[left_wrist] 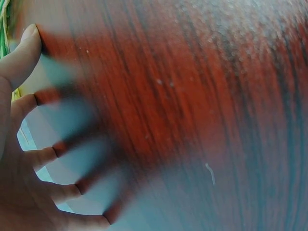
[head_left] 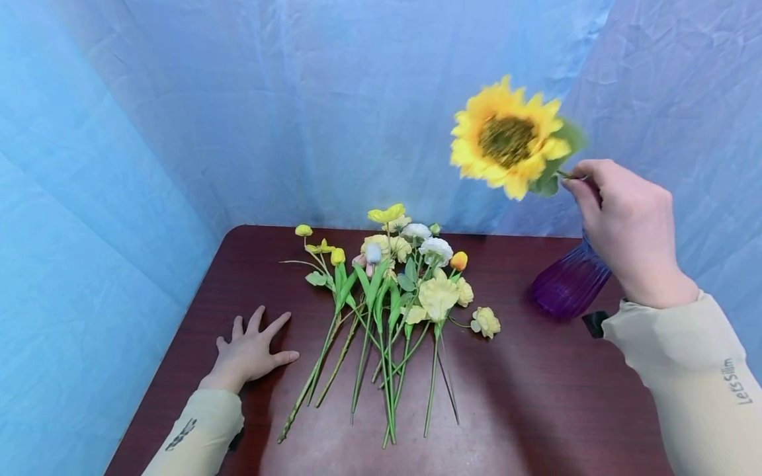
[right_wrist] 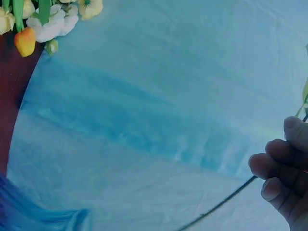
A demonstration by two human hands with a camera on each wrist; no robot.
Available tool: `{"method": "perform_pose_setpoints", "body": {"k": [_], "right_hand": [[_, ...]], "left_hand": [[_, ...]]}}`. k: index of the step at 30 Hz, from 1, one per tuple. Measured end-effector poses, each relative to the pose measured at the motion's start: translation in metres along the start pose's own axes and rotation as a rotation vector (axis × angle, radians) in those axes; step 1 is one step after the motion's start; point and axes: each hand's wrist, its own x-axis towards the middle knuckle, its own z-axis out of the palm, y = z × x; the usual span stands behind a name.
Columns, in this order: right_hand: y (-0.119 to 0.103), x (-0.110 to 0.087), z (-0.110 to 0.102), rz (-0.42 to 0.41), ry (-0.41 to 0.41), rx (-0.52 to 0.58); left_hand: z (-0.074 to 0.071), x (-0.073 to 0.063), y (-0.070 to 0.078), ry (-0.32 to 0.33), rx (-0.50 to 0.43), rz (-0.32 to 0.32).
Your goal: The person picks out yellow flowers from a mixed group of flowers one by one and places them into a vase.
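Note:
High on the right of the head view, my right hand [head_left: 631, 228] pinches the stem of a sunflower [head_left: 506, 139] just below its bloom. In the right wrist view the thin dark stem [right_wrist: 219, 204] slants down and away from the fingers [right_wrist: 267, 166]. A purple-blue ribbed vase [head_left: 568, 281] stands below that hand, its mouth hidden behind it. My left hand [head_left: 253, 354] rests on the dark red-brown table with its fingers spread; the left wrist view shows its fingertips [left_wrist: 53, 152] on the wood, holding nothing.
Several artificial flowers lie mid-table, among them an orange tulip [head_left: 459, 260], white blooms [head_left: 436, 251] and a pale yellow bloom [head_left: 438, 297], with stems pointing towards the front. Blue cloth [head_left: 357, 119] hangs behind the table [head_left: 506, 410] and along its left side.

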Motion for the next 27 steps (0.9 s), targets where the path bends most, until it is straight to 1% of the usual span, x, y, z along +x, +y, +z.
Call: {"method": "perform_pose_setpoints", "body": {"k": [4,7,11,15,17,19,21,25,27], "right_hand": [[0.022,-0.013,0.004,0.094,-0.036,0.027],[0.041,-0.027,0.009,0.193,-0.063,0.034],[0.061,-0.045,0.014,0.325,-0.056,0.007],[0.074,-0.056,0.015,0.432,-0.059,-0.024],[0.078,-0.061,0.016,0.46,-0.059,-0.038],[0.081,-0.065,0.016,0.467,-0.047,-0.05],[0.083,-0.07,0.017,0.451,-0.023,-0.077],[0.083,-0.078,0.017,0.471,-0.001,-0.151],[0.081,-0.082,0.017,0.502,-0.015,-0.173]], "left_hand": [[-0.003,0.0,0.001,-0.023,-0.006,-0.012],[-0.007,0.0,0.004,-0.037,-0.028,-0.018],[-0.009,0.001,0.01,-0.039,-0.05,0.002],[-0.011,0.001,0.015,-0.016,-0.031,0.027],[-0.012,0.001,0.017,0.007,-0.016,0.043],[-0.012,0.001,0.021,0.037,0.009,0.069],[-0.012,0.0,0.025,0.073,0.038,0.099],[-0.013,-0.004,0.036,0.143,0.1,0.159],[-0.014,-0.006,0.042,0.168,0.115,0.18]]}}
